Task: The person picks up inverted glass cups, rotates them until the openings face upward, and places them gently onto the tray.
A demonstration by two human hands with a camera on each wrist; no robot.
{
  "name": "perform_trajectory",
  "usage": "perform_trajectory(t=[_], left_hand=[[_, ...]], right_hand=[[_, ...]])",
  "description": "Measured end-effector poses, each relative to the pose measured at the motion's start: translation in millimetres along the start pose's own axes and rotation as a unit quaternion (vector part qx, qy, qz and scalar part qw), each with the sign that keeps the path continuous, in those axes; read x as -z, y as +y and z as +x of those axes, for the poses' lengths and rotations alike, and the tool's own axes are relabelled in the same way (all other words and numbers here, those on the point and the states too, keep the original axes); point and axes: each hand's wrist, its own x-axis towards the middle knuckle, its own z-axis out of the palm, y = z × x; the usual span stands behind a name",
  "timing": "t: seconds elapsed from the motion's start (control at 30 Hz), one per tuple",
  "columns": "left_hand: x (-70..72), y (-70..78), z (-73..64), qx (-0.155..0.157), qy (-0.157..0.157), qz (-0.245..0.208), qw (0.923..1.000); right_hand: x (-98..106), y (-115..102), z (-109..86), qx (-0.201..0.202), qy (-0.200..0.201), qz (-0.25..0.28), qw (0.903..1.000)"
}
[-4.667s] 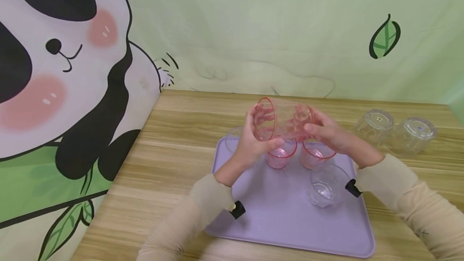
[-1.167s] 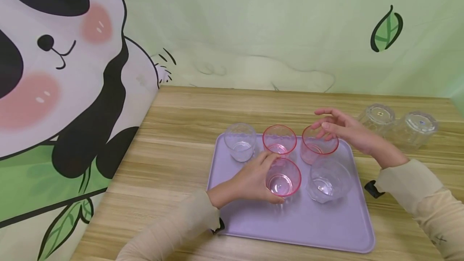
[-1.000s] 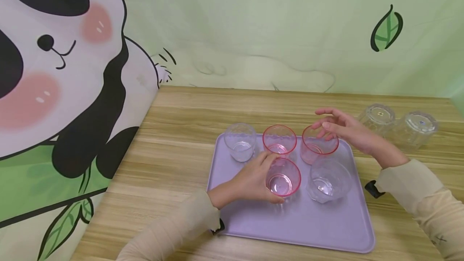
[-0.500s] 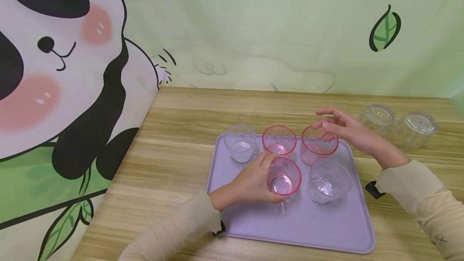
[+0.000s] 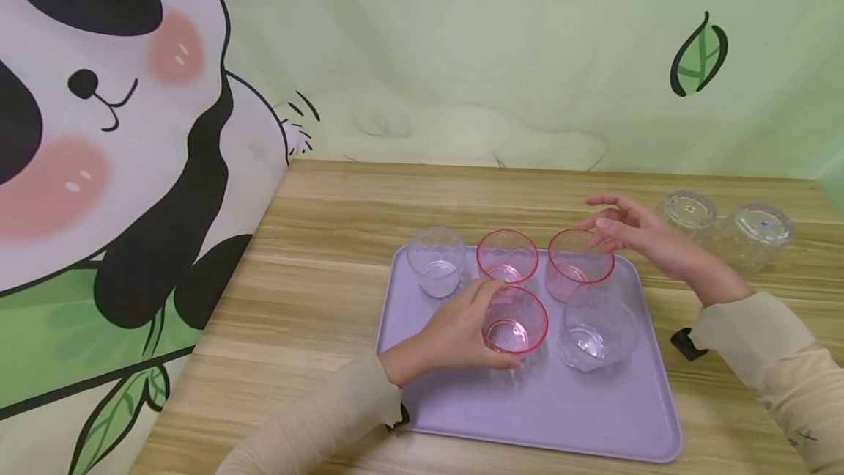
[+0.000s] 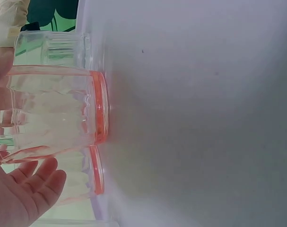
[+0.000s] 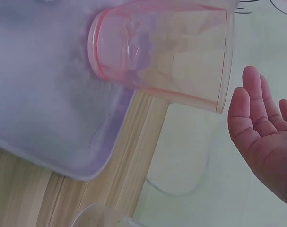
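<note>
My left hand (image 5: 458, 325) curves round a clear pink cup with a red rim (image 5: 517, 325), thumb at its near side and fingers at the far side. That cup stands upright on the lilac tray (image 5: 560, 420); the left wrist view shows its base at the tray surface. Two more pink cups, one at back middle (image 5: 506, 259) and one at back right (image 5: 574, 277), stand behind it. My right hand (image 5: 646, 240) hovers by the rim of the back right one, fingers loose, holding nothing. In the right wrist view a gap separates the fingertips (image 7: 240, 97) from that cup.
On the tray are also a colourless cup (image 5: 437, 262) at back left and another colourless cup (image 5: 596, 332) at the right. Two clear cups, a left one (image 5: 687, 212) and a right one (image 5: 758, 233), stand upside down on the wooden table (image 5: 310, 299) beyond my right wrist.
Several seconds ago both hands held a pink cup sideways above the tray; it now stands upright at the front. In the last half second my right hand has shifted slightly right, off the rim.
</note>
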Motion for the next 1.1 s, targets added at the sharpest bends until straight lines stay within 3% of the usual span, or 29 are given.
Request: perform_trajectory(t=[0.2,0.43,0.53,0.83,1.1], left_hand=[[8.1,1.0,0.0,0.018,0.006,-0.017,0.9997],[17.9,0.2,0.2,0.032,0.008,-0.035,0.9989],[22.0,-1.4,0.4,0.029,0.008,-0.037,0.9989],[31.5,-8.7,0.2,0.035,0.01,-0.052,0.998],[33.7,-12.7,0.9,0.012,0.028,-0.065,0.9974]], right_hand=[[7,4,-2.0,0.004,0.017,-0.001,0.9999],[13,9,-3.1,0.015,0.026,0.056,0.998],[17,10,-3.6,0.015,0.037,0.063,0.9972],[26,15,-7.3,-0.013,0.072,0.015,0.9972],[37,24,-10.4,-0.012,0.103,0.042,0.9937]])
